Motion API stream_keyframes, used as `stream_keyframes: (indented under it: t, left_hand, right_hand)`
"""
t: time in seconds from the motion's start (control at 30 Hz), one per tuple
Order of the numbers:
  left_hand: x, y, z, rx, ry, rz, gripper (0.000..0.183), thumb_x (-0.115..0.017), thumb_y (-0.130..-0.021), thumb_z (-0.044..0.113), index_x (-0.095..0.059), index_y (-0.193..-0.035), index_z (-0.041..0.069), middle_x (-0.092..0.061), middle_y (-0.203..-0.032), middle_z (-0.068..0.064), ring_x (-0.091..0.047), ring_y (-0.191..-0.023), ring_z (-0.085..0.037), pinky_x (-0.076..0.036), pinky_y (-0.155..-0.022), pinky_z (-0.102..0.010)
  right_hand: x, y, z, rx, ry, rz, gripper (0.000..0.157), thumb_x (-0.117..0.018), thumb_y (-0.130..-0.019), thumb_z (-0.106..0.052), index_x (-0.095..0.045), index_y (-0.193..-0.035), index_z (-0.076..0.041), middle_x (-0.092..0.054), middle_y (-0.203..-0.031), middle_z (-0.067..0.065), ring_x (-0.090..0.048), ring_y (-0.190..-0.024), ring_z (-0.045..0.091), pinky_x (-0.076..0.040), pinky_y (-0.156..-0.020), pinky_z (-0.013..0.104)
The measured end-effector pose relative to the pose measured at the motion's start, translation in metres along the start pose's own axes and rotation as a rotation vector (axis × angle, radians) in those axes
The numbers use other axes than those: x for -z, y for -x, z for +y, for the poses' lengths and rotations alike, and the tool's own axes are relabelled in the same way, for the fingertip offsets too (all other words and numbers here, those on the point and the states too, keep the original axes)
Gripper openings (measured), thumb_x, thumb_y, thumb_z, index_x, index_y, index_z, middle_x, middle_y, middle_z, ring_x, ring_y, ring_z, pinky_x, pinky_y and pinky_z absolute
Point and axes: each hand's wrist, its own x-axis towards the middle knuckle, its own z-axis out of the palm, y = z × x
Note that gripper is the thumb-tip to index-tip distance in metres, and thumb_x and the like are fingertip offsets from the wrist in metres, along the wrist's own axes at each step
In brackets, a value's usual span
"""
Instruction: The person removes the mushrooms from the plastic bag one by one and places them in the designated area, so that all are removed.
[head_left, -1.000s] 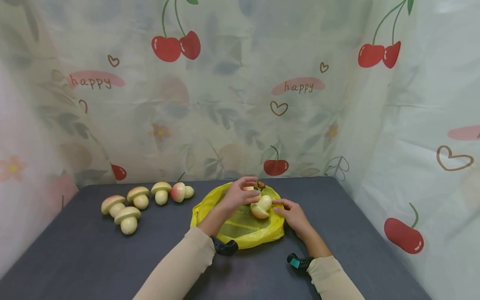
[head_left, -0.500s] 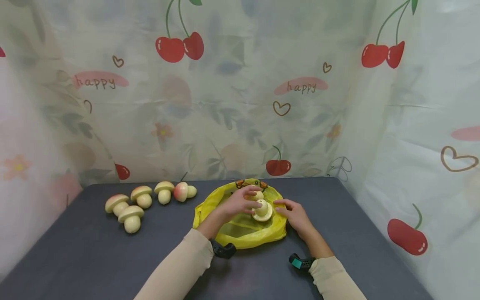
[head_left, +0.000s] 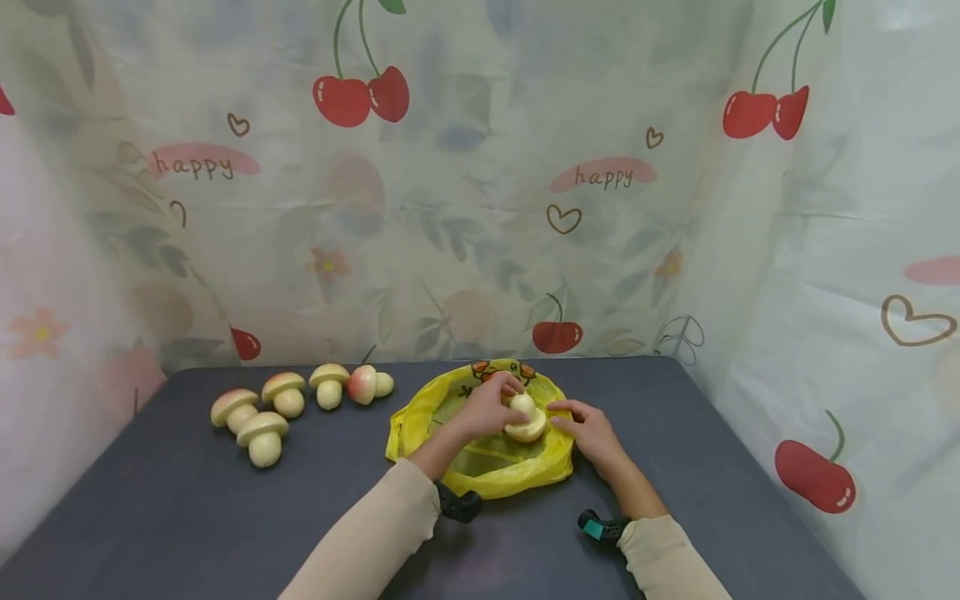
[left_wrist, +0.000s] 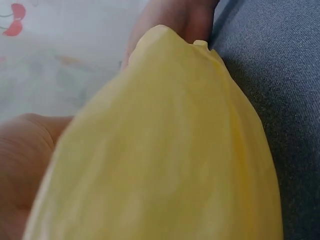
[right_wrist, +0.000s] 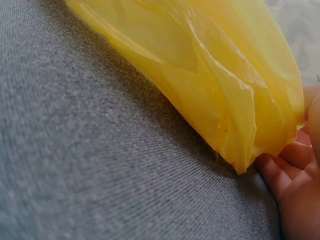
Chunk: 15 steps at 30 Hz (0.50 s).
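Observation:
A yellow plastic bag (head_left: 510, 482) lies with its mouth spread wide. Inside it sits a toy mushroom (head_left: 532, 428), cap down and stem up. My left hand (head_left: 486, 412) reaches over the bag's left side, thumb in front of the stem and bent fingers behind it. A second mushroom in the bag is hidden by this hand. My right hand (head_left: 588, 433) pinches the bag's right rim. In the right wrist view, the fingers (right_wrist: 280, 172) sit along the crumpled yellow plastic. The bag fills most of the left wrist view, hiding the left fingertips.
On the left of the dark table (head_left: 187, 517) stand several mushrooms (head_left: 264, 442) with cream stems. One red-capped mushroom (head_left: 367, 384) lies on its side left of the bag. A printed curtain (head_left: 465, 208) closes off the back and sides.
The mushroom in the bag has gone from tilted to stem up. My left hand has moved in, its fingers closing round the stem. The right hand stays at the rim.

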Motion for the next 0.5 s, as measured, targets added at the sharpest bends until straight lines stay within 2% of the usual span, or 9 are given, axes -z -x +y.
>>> stream_keyframes:
  t: [0.1,0.2,0.3,0.5]
  left_hand:
    - [-0.0002,0.0008,0.0013,0.026,-0.034,0.027,0.031,-0.076,-0.087,0.020,-0.054,-0.107,0.010,-0.059,-0.115,-0.010,-0.058,-0.103,-0.027,-0.051,-0.079,-0.036]
    - [0.0000,0.0014,0.0014,0.045,-0.046,0.035,0.031,-0.076,-0.086,0.021,-0.053,-0.104,0.010,-0.061,-0.112,-0.010,-0.060,-0.098,-0.025,-0.053,-0.076,-0.035]
    - [0.0002,0.0022,0.0003,0.052,-0.049,0.031,0.032,-0.075,-0.087,0.022,-0.055,-0.110,0.011,-0.062,-0.110,-0.010,-0.061,-0.098,-0.025,-0.053,-0.075,-0.035]
    - [0.0034,0.0056,-0.0035,0.024,-0.082,0.027,0.041,-0.075,-0.087,0.023,-0.061,-0.124,0.011,-0.064,-0.107,-0.009,-0.061,-0.098,-0.024,-0.053,-0.075,-0.034]
  right_hand:
    - [-0.0003,-0.0006,-0.0006,0.006,0.005,0.002,0.029,-0.064,-0.096,-0.020,-0.067,-0.122,-0.009,-0.059,-0.129,0.012,-0.053,-0.115,0.027,-0.047,-0.091,0.037]
    - [-0.0002,0.0000,-0.0010,0.013,0.004,0.000,0.030,-0.063,-0.096,-0.019,-0.067,-0.123,-0.008,-0.058,-0.130,0.014,-0.052,-0.116,0.028,-0.046,-0.093,0.039]
    - [0.0000,0.0014,-0.0017,0.015,0.000,0.002,0.030,-0.063,-0.096,-0.019,-0.067,-0.123,-0.007,-0.058,-0.130,0.014,-0.052,-0.117,0.029,-0.046,-0.093,0.039]
    - [-0.0007,-0.0003,-0.0003,0.012,0.022,0.019,0.028,-0.064,-0.096,-0.019,-0.068,-0.122,-0.008,-0.060,-0.127,0.012,-0.053,-0.115,0.028,-0.047,-0.090,0.035]
